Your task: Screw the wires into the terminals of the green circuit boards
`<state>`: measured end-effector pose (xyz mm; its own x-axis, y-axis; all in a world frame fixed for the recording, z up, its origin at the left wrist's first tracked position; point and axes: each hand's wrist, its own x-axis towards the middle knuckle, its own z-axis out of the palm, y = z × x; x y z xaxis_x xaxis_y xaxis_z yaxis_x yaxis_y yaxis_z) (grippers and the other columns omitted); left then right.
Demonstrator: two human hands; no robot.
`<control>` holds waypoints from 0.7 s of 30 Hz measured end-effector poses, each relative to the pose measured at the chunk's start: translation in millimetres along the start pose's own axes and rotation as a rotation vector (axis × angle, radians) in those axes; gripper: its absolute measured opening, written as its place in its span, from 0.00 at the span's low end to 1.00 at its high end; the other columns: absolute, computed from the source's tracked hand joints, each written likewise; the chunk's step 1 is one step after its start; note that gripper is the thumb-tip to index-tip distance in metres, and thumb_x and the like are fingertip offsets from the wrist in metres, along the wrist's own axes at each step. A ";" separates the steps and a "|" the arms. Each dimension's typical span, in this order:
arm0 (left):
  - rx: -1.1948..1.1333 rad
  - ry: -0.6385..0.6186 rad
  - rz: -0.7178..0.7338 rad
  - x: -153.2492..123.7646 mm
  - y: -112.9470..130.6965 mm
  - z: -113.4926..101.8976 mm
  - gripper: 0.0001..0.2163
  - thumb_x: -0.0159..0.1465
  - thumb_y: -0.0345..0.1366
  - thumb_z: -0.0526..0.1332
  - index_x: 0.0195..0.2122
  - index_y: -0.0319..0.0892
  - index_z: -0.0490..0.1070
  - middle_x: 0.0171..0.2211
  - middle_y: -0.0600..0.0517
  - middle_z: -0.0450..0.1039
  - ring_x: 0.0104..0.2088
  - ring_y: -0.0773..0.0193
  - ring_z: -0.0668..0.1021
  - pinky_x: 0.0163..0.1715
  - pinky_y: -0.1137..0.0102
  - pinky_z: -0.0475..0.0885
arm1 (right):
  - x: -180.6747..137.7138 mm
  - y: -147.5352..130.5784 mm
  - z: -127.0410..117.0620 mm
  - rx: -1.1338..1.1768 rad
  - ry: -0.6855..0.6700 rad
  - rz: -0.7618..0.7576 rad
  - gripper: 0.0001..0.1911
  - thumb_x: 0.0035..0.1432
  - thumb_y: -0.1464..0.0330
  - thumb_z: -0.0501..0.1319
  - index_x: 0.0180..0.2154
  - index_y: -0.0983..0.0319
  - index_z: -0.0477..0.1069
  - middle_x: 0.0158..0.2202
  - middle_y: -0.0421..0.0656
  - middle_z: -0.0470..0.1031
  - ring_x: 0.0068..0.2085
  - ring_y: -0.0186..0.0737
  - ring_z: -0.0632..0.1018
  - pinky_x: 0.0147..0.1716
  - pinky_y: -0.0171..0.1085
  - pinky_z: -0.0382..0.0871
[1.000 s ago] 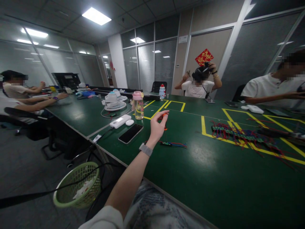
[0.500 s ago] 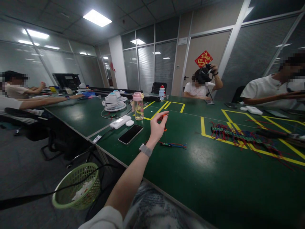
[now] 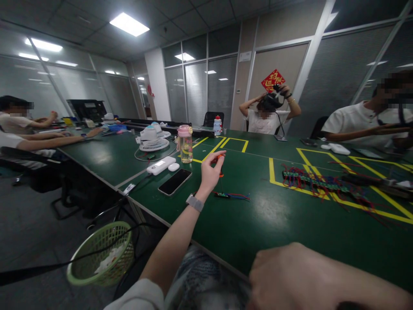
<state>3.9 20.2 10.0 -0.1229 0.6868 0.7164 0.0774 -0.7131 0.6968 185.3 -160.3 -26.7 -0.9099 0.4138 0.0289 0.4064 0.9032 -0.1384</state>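
Note:
My left hand (image 3: 211, 170) is closed, thumb and fingers pinched around the orange handle of a small screwdriver (image 3: 221, 174). Its thin dark shaft points down at a narrow green circuit board (image 3: 222, 195) with red and blue wires lying on the table. Whether the tip touches the board is too small to tell. At the lower right, close to the camera, is my right hand (image 3: 290, 273), blurred and seen from the back. Its fingers are bent down and mostly hidden, so what they hold, if anything, does not show.
Left of my left hand lie a phone (image 3: 174, 181), a white power bank (image 3: 161, 165) and a pink-lidded bottle (image 3: 185, 146). A row of wired circuit boards (image 3: 316, 181) lies to the right on the green table (image 3: 258, 241). A green basket (image 3: 74, 275) stands below; people sit around.
My right hand has come into view at the lower right. My left hand keeps its grip on the screwdriver over the board. A person across the table has raised a second hand to their headset.

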 end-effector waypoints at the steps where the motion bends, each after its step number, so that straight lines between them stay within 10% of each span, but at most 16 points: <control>1: 0.000 0.002 0.000 0.2 -0.5 0.1 0.10 0.62 0.36 0.58 0.42 0.43 0.75 0.41 0.47 0.76 0.41 0.62 0.76 0.41 0.69 0.70 | 12.9 8.1 -13.6 0.071 -0.142 -0.036 0.07 0.44 0.72 0.66 0.24 0.53 0.73 0.19 0.34 0.71 0.22 0.35 0.73 0.21 0.33 0.65; 7: -0.017 0.015 0.001 1.1 -1.9 0.8 0.10 0.61 0.36 0.59 0.41 0.42 0.75 0.41 0.48 0.76 0.41 0.63 0.77 0.41 0.69 0.70 | 71.9 55.1 -67.3 0.456 -0.594 0.133 0.06 0.45 0.75 0.62 0.22 0.61 0.68 0.13 0.31 0.67 0.22 0.32 0.73 0.23 0.28 0.61; 10: -0.011 0.011 0.001 0.8 -1.4 1.0 0.10 0.61 0.36 0.59 0.42 0.42 0.75 0.41 0.48 0.76 0.41 0.63 0.77 0.41 0.70 0.70 | 81.2 84.1 -61.8 0.609 -0.371 0.274 0.02 0.50 0.71 0.61 0.28 0.62 0.68 0.16 0.33 0.69 0.23 0.31 0.72 0.25 0.29 0.62; 17: -0.011 0.013 0.004 -0.9 0.9 0.8 0.09 0.62 0.36 0.58 0.41 0.42 0.75 0.41 0.48 0.76 0.42 0.62 0.77 0.42 0.69 0.70 | 97.9 121.6 -12.9 0.489 0.634 0.376 0.06 0.52 0.68 0.59 0.31 0.63 0.65 0.24 0.37 0.66 0.27 0.33 0.68 0.31 0.34 0.63; 21: -0.083 -0.018 -0.041 -0.9 3.3 1.2 0.11 0.63 0.37 0.55 0.41 0.42 0.75 0.42 0.48 0.76 0.40 0.63 0.77 0.41 0.69 0.72 | 100.9 130.5 11.9 0.415 0.704 0.374 0.16 0.50 0.68 0.63 0.42 0.63 0.66 0.37 0.43 0.70 0.38 0.38 0.71 0.39 0.38 0.66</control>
<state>5.5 17.4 11.6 -0.1064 0.7176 0.6883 -0.0098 -0.6929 0.7209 145.5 -2.1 -53.7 -0.4071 0.7700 0.4913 0.4791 0.6379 -0.6029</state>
